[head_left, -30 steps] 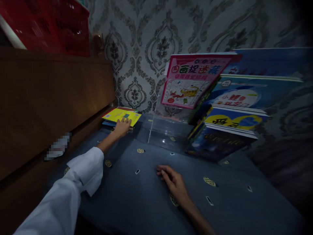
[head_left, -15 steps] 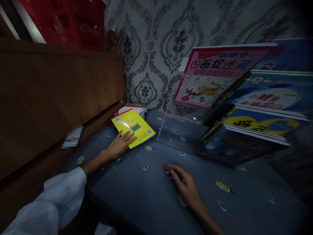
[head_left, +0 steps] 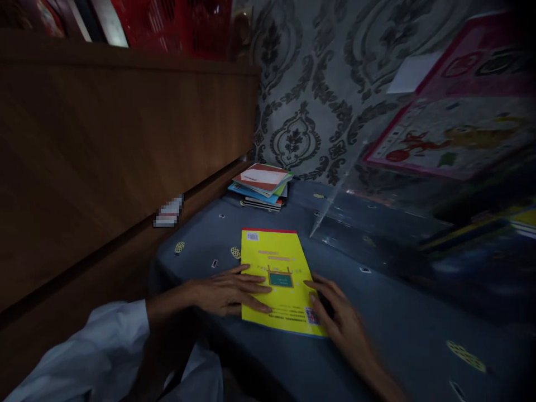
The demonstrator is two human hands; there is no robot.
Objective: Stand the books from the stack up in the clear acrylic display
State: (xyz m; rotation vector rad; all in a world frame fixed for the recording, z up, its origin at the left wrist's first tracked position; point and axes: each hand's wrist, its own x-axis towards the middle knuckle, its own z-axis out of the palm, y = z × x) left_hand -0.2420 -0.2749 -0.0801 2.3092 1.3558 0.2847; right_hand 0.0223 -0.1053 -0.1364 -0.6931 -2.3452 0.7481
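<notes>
A yellow book [head_left: 274, 251] with a red top edge lies flat on the cloth-covered table in front of me. Its cover shows a small green board picture, a barcode and a square code. My left hand [head_left: 228, 290] rests across the book's left side, fingers spread flat over the cover, its thumb near the left edge. At the right edge, my right hand [head_left: 335, 310] touches the cover with thumb and index fingertips. Its fingers are loosely bent and apart.
A stack of books [head_left: 263, 181] sits by the wall. To the right stands a clear plastic rack [head_left: 355, 209] holding upright books, including a pink one [head_left: 452, 128]. A wooden cabinet [head_left: 125, 139] borders the table's left, with a red basket [head_left: 184, 28] on top.
The yellow book has come off the stack towards me, now turned straighter. My left hand moved with it, and my right hand reached its right edge. The view swung left.
</notes>
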